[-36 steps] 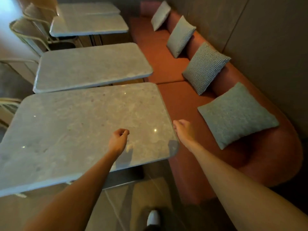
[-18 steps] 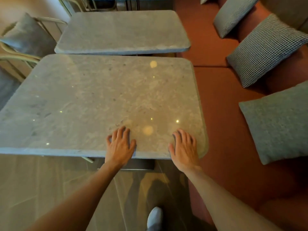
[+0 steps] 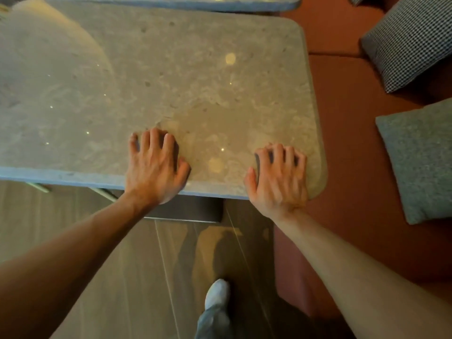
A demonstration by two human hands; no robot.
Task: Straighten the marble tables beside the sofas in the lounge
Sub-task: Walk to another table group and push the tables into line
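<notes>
A grey marble table [image 3: 195, 81] with rounded corners fills the upper middle of the head view. My left hand [image 3: 154, 170] lies on its near edge, fingers spread and bent, fingertips pressing the top. Near the table's front right corner, my right hand [image 3: 278, 179] presses down the same way with clawed fingers. Neither hand wraps around the slab. The edge of a second marble table [image 3: 171, 2] shows just beyond the first, with a narrow gap between them.
A rust-red sofa [image 3: 354, 155] runs along the table's right side, carrying a grey cushion [image 3: 420, 160] and a checked cushion [image 3: 411, 40]. The table's dark base [image 3: 186, 211] sits on the wood floor. My white shoe [image 3: 216, 293] stands below it.
I have leaned in closer over the table. Both hands went from flat on the front edge to bent, clawed fingers, and lie a little farther onto the top.
</notes>
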